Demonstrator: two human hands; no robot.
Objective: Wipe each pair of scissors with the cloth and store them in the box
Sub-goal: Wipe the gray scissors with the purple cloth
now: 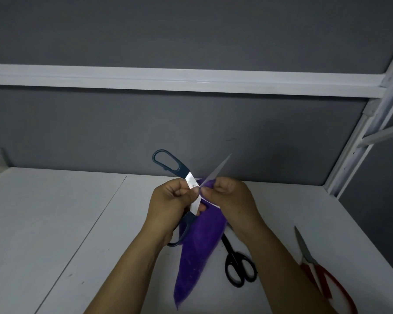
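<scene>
Left grip (170, 200): curled round the open blue-handled scissors (182, 171), held above the tabletop (55, 223).
Right grip (229, 196): pinches the purple cloth (197, 245) against one blade.
Lying at right: black scissors (236, 266), red-handled scissors (322, 279).

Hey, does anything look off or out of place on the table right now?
Nothing looks spilled or broken. One odd point: the blue-handled scissors held in the left hand are splayed wide open, one bare blade tip poking up past the purple cloth gripped by the right hand. The black scissors and red-handled scissors lie on the table.
</scene>
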